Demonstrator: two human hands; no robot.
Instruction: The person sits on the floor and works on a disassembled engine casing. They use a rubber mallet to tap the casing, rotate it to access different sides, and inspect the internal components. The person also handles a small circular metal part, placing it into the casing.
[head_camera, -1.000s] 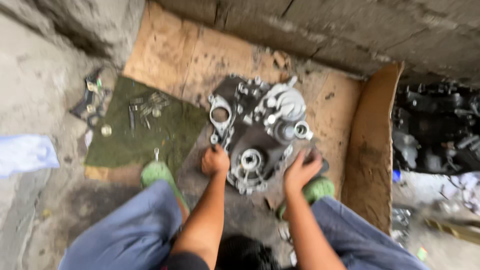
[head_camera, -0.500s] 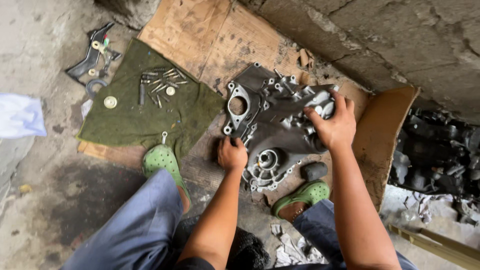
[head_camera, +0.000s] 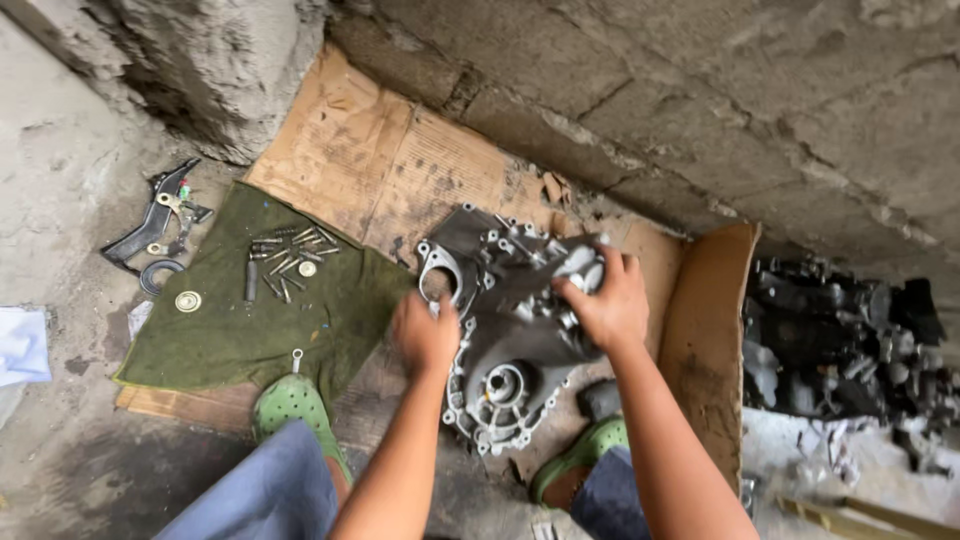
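Note:
A grey cast-metal engine casing (head_camera: 505, 330) with round bores and bolt holes lies on flattened cardboard (head_camera: 390, 170) in front of me. My left hand (head_camera: 425, 335) grips its left edge beside a large round opening. My right hand (head_camera: 603, 300) is closed over the raised upper right part of the casing. The casing looks tilted up on its right side. My feet in green clogs (head_camera: 290, 405) rest on either side of it.
A green cloth (head_camera: 250, 320) at the left carries several bolts (head_camera: 285, 260) and a washer (head_camera: 188, 300). A black bracket (head_camera: 155, 225) lies past it. A rough concrete wall runs along the back. Dark engine parts (head_camera: 850, 340) pile up at the right behind upright cardboard.
My right hand has moved from the casing's near edge to its upper right part. The casing has shifted and tipped. My left hand stays on the left edge.

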